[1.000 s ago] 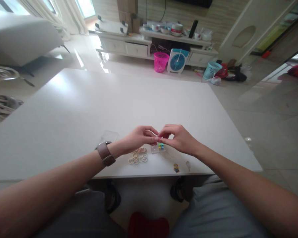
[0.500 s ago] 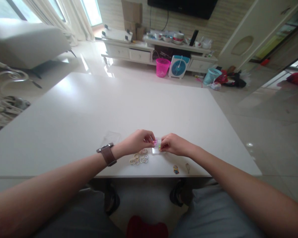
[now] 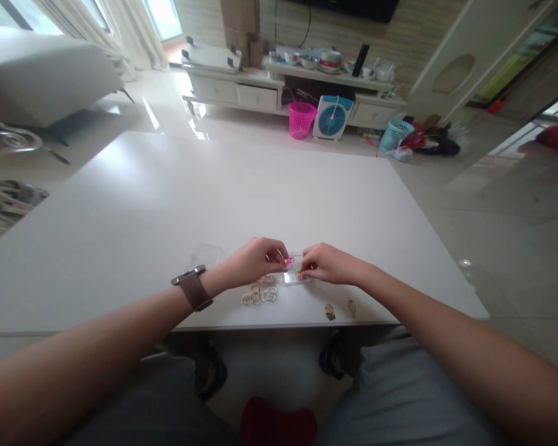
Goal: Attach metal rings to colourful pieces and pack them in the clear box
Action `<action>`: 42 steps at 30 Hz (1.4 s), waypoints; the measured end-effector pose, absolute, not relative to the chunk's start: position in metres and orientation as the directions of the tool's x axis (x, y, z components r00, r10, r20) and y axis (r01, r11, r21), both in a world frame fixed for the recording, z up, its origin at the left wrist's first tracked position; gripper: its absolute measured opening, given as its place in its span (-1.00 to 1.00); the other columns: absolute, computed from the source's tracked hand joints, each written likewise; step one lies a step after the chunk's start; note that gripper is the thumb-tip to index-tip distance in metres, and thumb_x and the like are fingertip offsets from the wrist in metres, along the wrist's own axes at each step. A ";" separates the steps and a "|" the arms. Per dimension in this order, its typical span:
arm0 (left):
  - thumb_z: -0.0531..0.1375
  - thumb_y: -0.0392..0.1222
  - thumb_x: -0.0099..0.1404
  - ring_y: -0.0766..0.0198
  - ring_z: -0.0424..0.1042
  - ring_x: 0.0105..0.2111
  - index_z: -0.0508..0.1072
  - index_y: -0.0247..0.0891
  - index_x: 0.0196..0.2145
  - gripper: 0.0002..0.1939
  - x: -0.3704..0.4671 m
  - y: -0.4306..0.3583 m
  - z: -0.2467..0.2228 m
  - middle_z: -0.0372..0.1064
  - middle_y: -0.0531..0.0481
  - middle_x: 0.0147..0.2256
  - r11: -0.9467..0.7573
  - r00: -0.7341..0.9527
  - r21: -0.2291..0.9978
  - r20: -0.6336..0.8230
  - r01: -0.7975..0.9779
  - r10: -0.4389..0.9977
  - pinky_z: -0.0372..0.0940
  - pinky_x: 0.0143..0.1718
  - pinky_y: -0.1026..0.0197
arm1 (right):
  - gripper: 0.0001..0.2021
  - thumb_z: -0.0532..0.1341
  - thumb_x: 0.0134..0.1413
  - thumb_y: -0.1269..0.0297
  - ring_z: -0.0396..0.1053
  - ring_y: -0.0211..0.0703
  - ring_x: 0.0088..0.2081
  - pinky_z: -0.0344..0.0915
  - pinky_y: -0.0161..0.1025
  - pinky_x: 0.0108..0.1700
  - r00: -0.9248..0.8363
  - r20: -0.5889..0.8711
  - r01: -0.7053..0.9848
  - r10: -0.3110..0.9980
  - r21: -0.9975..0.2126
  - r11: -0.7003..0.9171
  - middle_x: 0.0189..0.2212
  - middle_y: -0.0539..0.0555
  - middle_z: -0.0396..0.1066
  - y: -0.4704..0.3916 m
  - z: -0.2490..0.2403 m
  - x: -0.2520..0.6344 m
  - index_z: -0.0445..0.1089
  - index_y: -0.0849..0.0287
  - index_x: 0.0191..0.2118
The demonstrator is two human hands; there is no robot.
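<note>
A small clear box [image 3: 290, 276] with compartments lies near the front edge of the white table [image 3: 242, 198]. My left hand [image 3: 266, 256] is pinched at its left side, at small pink pieces [image 3: 289, 262]; what the fingertips hold is too small to name. Over the right part of the box my right hand [image 3: 324, 262] has its fingers closed beside green and pink bits, and its grip is partly hidden. Several pale rings [image 3: 260, 295] lie below my left hand. A yellow and blue cartoon figure [image 3: 330, 311] and a small pale oval piece [image 3: 352, 308] lie nearer the edge.
A clear lid-like piece [image 3: 206, 254] rests behind my watch [image 3: 194, 287]. Beyond the table stand a pink basket [image 3: 301, 120], a blue and white fan [image 3: 332, 118], a teal basket [image 3: 395, 135] and a white cabinet [image 3: 214, 90].
The view has shifted slightly. Both hands remain at the box; my right fingertips have shifted a little, and pink shows beneath them.
</note>
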State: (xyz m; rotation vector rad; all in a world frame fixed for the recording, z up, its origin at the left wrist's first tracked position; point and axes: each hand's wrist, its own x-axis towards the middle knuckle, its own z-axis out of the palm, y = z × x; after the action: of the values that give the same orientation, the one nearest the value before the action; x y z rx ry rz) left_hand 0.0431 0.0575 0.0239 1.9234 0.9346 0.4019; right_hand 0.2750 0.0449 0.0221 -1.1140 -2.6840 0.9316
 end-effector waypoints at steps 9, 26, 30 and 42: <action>0.29 -0.23 0.17 0.33 0.46 -0.42 0.54 -0.27 -0.33 -0.90 0.048 0.056 0.027 0.53 0.00 -0.42 -0.301 0.671 0.849 -0.082 0.434 0.737 0.30 -0.39 0.31 | -0.82 0.21 -0.01 0.55 0.33 -0.29 -0.43 0.18 -0.35 -0.33 -0.767 -0.189 0.598 0.614 -0.559 0.575 -0.41 0.08 0.49 0.041 0.023 0.272 0.57 0.25 -0.37; 0.37 -0.15 0.10 0.21 0.52 -0.24 0.48 -0.33 -0.26 -0.72 0.049 0.051 0.030 0.52 -0.10 -0.26 0.156 0.661 0.966 -0.255 0.206 0.706 0.41 -0.21 0.17 | -0.82 0.21 0.04 0.51 0.35 -0.26 -0.39 0.25 -0.31 -0.30 -0.626 0.117 0.576 0.771 -0.598 0.557 -0.40 0.06 0.43 0.037 0.060 0.279 0.53 0.23 -0.25; 0.38 -0.18 0.11 0.23 0.51 -0.19 0.45 -0.32 -0.22 -0.70 0.055 0.049 0.028 0.52 -0.10 -0.24 0.318 0.669 0.947 -0.265 0.045 0.695 0.39 -0.06 0.10 | -0.93 0.27 0.08 0.40 0.37 -0.25 -0.38 0.28 -0.31 -0.30 -0.640 0.169 0.495 0.750 -0.655 0.570 -0.42 0.05 0.45 0.033 0.065 0.274 0.51 0.21 -0.30; 0.36 -0.20 0.18 0.27 0.54 -0.25 0.39 -0.33 -0.22 -0.72 0.061 0.045 0.021 0.54 -0.08 -0.33 0.534 0.697 0.838 -0.315 -0.115 0.644 0.37 0.03 0.07 | -0.96 0.26 0.09 0.41 0.35 -0.25 -0.37 0.25 -0.31 -0.28 -0.635 0.204 0.500 0.745 -0.627 0.598 -0.42 0.04 0.41 0.027 0.053 0.268 0.48 0.20 -0.35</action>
State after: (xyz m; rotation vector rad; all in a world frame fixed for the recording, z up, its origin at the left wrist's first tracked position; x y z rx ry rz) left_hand 0.0614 0.0449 0.0208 0.9021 0.6656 0.4938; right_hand 0.2676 0.0272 0.0533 -0.9910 -2.3771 0.7348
